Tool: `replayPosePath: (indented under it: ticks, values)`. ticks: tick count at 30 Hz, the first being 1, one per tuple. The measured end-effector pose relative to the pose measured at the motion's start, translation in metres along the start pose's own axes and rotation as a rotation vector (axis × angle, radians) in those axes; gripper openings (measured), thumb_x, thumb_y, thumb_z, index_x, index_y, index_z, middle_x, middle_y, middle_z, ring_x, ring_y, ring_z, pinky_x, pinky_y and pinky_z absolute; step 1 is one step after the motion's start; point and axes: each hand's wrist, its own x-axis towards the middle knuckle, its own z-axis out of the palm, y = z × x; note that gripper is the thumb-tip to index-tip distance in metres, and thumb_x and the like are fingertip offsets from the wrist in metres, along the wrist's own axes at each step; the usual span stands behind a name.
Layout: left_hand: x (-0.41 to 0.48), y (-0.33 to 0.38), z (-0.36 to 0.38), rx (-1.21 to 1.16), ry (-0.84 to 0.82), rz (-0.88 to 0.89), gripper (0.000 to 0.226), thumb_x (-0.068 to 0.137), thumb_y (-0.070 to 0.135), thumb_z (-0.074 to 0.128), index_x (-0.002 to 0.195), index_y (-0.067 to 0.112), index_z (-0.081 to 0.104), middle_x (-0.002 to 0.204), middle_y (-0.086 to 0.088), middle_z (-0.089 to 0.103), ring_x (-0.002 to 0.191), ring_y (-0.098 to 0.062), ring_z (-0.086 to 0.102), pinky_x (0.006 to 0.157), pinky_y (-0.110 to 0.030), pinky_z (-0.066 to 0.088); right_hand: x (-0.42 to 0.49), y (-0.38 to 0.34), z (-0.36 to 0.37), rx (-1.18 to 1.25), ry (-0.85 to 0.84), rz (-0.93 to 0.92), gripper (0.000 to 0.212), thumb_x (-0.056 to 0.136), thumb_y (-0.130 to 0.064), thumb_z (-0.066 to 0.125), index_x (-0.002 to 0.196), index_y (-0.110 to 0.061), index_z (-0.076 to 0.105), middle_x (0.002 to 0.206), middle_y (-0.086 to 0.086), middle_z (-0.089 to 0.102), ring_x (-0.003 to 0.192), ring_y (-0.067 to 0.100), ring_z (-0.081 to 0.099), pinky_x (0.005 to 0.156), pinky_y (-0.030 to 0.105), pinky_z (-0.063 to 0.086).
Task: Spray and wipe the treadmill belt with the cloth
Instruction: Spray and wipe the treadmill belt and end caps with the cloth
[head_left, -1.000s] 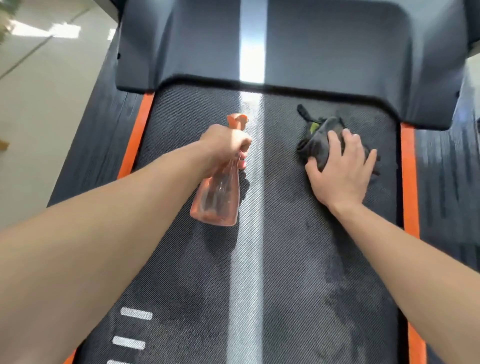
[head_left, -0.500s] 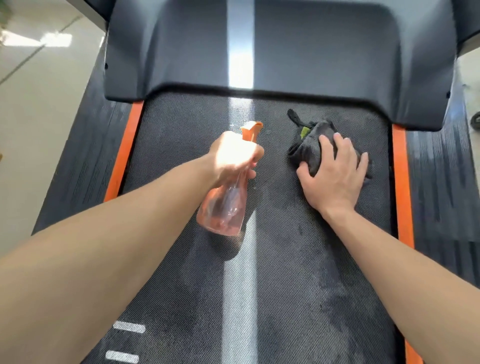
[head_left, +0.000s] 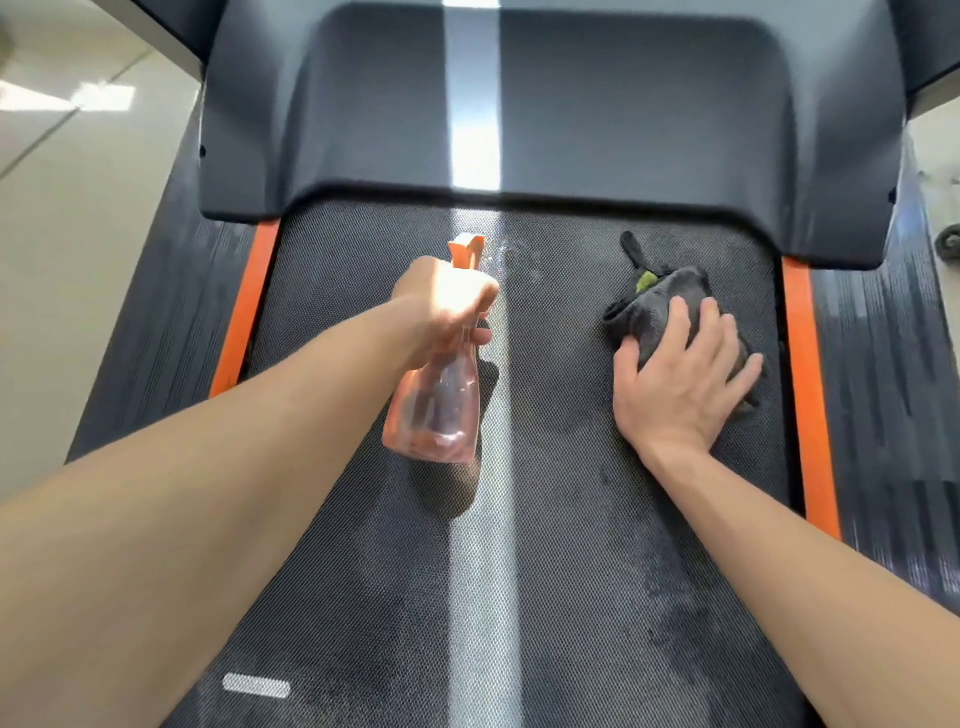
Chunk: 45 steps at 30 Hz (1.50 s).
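left hand (head_left: 447, 306) just off view centre toward 11 o'clock, fingers curled round the neck of an orange see-through spray bottle (head_left: 436, 410). the hand covers the trigger, so can't tell if it's squeezed. nozzle pokes out at the hand's 12 o'clock and the bottle body hangs at its 6 o'clock, above the belt (head_left: 571, 545). bottle's shadow sits on the belt under it. faint mist or wet speckle just past the nozzle at 1 o'clock, too blurry to be sure.

right hand (head_left: 680, 379) at 3 o'clock of centre, fingers spread and mostly straight, pressing flat on a dark grey cloth (head_left: 654, 301) bunched on the belt. the hand hides the cloth's near part. a thin tail and a small green tag (head_left: 645, 281) stick out at the cloth's 11 o'clock.

darker damp-looking patches on the belt's right half, toward 5 o'clock. pale glare stripe runs down the middle. grey motor cover (head_left: 623, 130) at 12 o'clock, top cut off. orange side strips (head_left: 244, 306) at 9 and 3 o'clock. white mark (head_left: 256, 686) at 7 o'clock. both forearms are cut off at the bottom edge.
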Motion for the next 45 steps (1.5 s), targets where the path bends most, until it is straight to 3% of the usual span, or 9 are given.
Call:
replayPosePath:
  ticks: [3,12,19,25,28,31,36,43,45]
  values:
    - [-0.001,0.001,-0.007,0.05,0.038,-0.028,0.008,0.079,0.002,0.065,0.085,0.004,0.068,0.07,-0.009,0.066,0.044,-0.017,0.065,0.054,-0.029,0.058,0.0,0.0,0.001,-0.004,-0.004,-0.006,0.071,0.088,-0.051,0.042,0.149,-0.015,0.042,0.158,0.016,0.038,0.148,0.037,0.031,0.118,0.067,0.016]
    - [-0.005,-0.008,-0.014,0.006,0.001,-0.027,0.005,0.079,0.0,0.067,0.075,0.002,0.065,0.064,-0.011,0.064,0.045,-0.019,0.063,0.083,-0.05,0.062,0.0,0.002,0.0,0.002,-0.028,-0.041,0.071,0.087,-0.05,0.042,0.148,-0.013,0.044,0.159,0.015,0.037,0.148,0.037,0.031,0.119,0.067,0.016]
    - [-0.021,-0.022,-0.035,-0.052,-0.062,0.046,0.004,0.08,0.008,0.069,0.08,0.01,0.066,0.08,-0.006,0.065,0.081,-0.03,0.069,0.084,-0.054,0.059,0.005,-0.025,0.0,0.026,-0.14,-0.669,0.066,0.091,-0.053,0.04,0.148,-0.021,0.051,0.162,0.005,0.039,0.149,0.031,0.036,0.12,0.061,0.019]
    - [-0.04,-0.032,-0.073,-0.003,-0.007,0.06,0.013,0.052,0.021,0.069,0.063,0.025,0.074,0.089,-0.007,0.07,0.076,-0.029,0.077,0.088,-0.065,0.058,0.052,-0.125,0.021,0.001,-0.218,-0.167,0.063,0.101,-0.048,0.042,0.158,-0.022,0.033,0.169,0.004,0.022,0.155,0.029,0.019,0.123,0.058,0.011]
    - [-0.047,-0.036,-0.086,-0.012,0.016,0.07,0.017,0.059,0.017,0.067,0.071,0.027,0.075,0.094,-0.008,0.071,0.065,-0.026,0.073,0.081,-0.056,0.062,0.023,-0.153,0.017,-0.067,-0.2,-0.591,0.066,0.093,-0.045,0.041,0.153,-0.017,0.037,0.162,0.01,0.033,0.148,0.034,0.032,0.117,0.057,0.025]
    - [-0.051,-0.039,-0.094,-0.06,0.035,0.073,0.014,0.068,0.01,0.066,0.08,0.018,0.069,0.098,-0.014,0.07,0.056,-0.022,0.067,0.051,-0.028,0.058,-0.01,-0.148,0.006,-0.007,-0.271,-1.061,0.072,0.084,-0.051,0.053,0.147,-0.017,0.045,0.159,0.008,0.039,0.143,0.034,0.037,0.109,0.054,0.029]
    - [-0.052,-0.044,-0.095,-0.093,0.07,0.085,0.012,0.075,0.004,0.066,0.079,0.015,0.066,0.096,-0.014,0.067,0.062,-0.022,0.062,0.049,-0.024,0.053,-0.037,-0.094,0.001,0.025,-0.326,-1.397,0.074,0.085,-0.051,0.053,0.152,-0.02,0.046,0.163,0.005,0.036,0.148,0.03,0.036,0.117,0.052,0.026]
    - [-0.052,-0.049,-0.092,-0.061,0.046,0.073,0.018,0.061,0.017,0.065,0.079,0.019,0.069,0.087,-0.006,0.068,0.053,-0.021,0.068,0.077,-0.045,0.056,0.034,-0.08,0.008,0.009,-0.272,-0.652,0.067,0.094,-0.047,0.049,0.156,-0.024,0.036,0.168,-0.001,0.025,0.155,0.026,0.021,0.123,0.053,0.012]
    - [-0.049,-0.05,-0.092,-0.062,0.07,0.068,0.022,0.057,0.019,0.066,0.078,0.02,0.069,0.087,-0.004,0.069,0.056,-0.021,0.07,0.081,-0.048,0.06,0.066,-0.107,0.012,0.006,-0.304,-0.6,0.065,0.101,-0.044,0.046,0.159,-0.021,0.029,0.17,0.001,0.017,0.157,0.026,0.014,0.126,0.053,0.009]
